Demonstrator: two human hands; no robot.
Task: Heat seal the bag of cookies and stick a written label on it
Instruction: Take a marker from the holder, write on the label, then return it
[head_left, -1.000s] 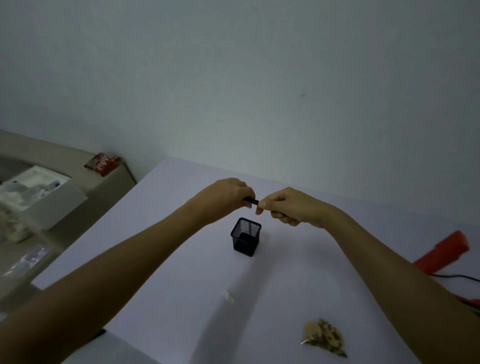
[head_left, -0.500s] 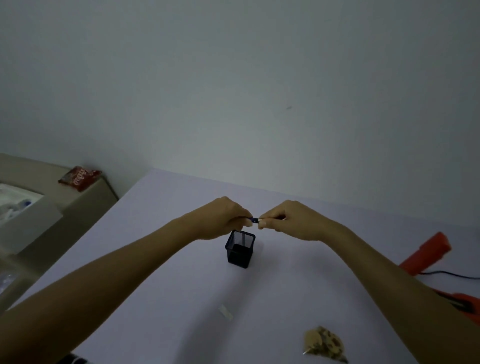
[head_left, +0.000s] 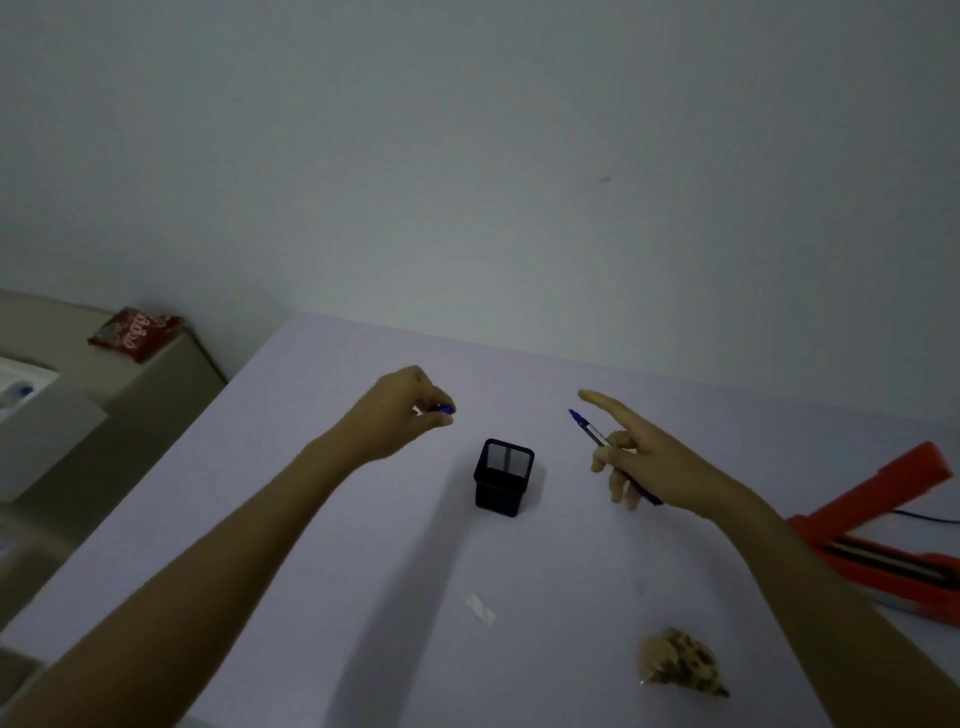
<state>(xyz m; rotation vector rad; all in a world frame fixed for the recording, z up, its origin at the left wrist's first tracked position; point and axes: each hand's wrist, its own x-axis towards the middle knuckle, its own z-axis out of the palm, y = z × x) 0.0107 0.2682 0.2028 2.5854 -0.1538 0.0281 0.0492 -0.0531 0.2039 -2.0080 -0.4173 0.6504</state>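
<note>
My right hand (head_left: 641, 457) holds a blue pen (head_left: 589, 430) with its tip pointing up and left, index finger stretched out. My left hand (head_left: 400, 410) pinches the blue pen cap (head_left: 444, 409) between thumb and fingers. Both hands hover above the table, either side of a black mesh pen holder (head_left: 503, 477). A small white label (head_left: 481, 608) lies flat on the table nearer to me. The clear bag of cookies (head_left: 678, 662) lies at the lower right. The red heat sealer (head_left: 883, 525) sits at the right edge with its arm raised.
The white table (head_left: 311, 493) meets a plain wall at the back. To the left, lower down, stands a beige surface with a red snack packet (head_left: 136, 332) and a white box (head_left: 31, 415). A black cable (head_left: 930, 517) runs behind the sealer.
The hands were together on the capped pen above the holder. They have pulled apart: the cap came off in the left hand, the pen stayed in the right.
</note>
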